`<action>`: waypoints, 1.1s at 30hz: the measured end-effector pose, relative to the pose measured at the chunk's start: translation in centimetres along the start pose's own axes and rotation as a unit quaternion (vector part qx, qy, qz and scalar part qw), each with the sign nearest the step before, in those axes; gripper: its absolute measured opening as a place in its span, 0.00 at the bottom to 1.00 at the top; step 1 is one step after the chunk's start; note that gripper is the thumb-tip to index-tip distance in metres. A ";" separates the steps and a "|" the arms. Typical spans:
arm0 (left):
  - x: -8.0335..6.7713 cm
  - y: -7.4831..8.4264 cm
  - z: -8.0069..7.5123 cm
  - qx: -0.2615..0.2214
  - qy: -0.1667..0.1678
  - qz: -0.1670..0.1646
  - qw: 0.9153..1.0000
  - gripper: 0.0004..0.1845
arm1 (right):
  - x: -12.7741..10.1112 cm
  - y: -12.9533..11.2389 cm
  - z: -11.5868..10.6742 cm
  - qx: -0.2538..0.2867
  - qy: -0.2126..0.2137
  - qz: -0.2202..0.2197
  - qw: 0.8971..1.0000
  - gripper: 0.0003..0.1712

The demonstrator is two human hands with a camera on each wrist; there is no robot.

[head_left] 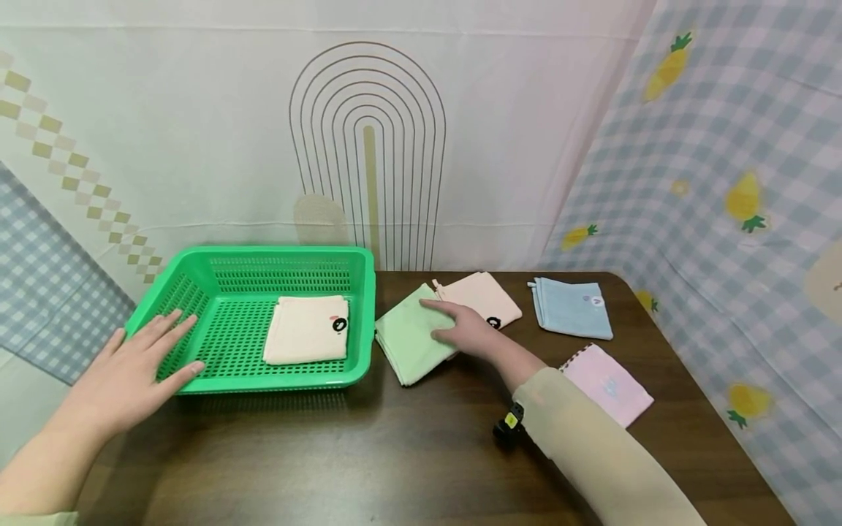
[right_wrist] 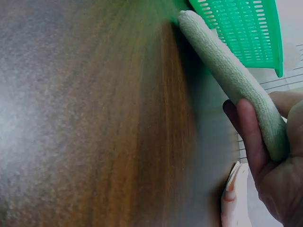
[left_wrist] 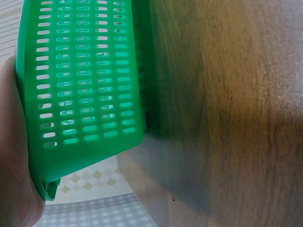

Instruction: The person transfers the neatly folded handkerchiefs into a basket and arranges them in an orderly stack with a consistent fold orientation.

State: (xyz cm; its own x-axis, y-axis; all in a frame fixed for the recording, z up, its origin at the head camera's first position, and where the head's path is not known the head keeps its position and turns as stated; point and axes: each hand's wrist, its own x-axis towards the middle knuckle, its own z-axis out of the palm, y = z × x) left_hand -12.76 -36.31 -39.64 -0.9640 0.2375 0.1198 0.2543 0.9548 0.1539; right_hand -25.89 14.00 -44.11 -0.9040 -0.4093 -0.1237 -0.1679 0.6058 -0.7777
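Note:
My right hand [head_left: 468,329] pinches a folded light green towel [head_left: 409,337] along its right side. From the right wrist, the towel [right_wrist: 232,78] shows edge-on, with fingers on both faces and the wood surface below it. A cream folded towel [head_left: 479,292] with a black round motif lies partly behind that hand and the green towel. My left hand [head_left: 134,372] rests with spread fingers on the near left corner of a green plastic basket [head_left: 263,381]. Inside the basket, toward its right side, sits another cream folded towel [head_left: 304,330] with a black motif.
A blue folded towel [head_left: 571,308] lies at the table's back right, and a pink one [head_left: 608,383] nearer, partly covered by my right sleeve. The dark wooden table [head_left: 316,460] meets a white patterned cloth [head_left: 500,146] behind and a checked cloth [head_left: 710,241] on the right.

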 end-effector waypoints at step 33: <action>-0.1 0.2 -0.2 -0.001 -0.003 0.004 1.000 0.44 | -1.8 0.1 0.4 0.063 0.133 0.016 0.989 0.35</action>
State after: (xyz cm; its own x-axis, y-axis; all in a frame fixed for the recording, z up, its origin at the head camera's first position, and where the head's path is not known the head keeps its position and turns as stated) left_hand -12.60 -36.16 -39.46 -0.9625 0.2458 0.1144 0.2617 0.9527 0.1545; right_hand -24.15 14.51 -44.18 -0.9823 -0.1872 0.0032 -0.1016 0.5187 -0.8489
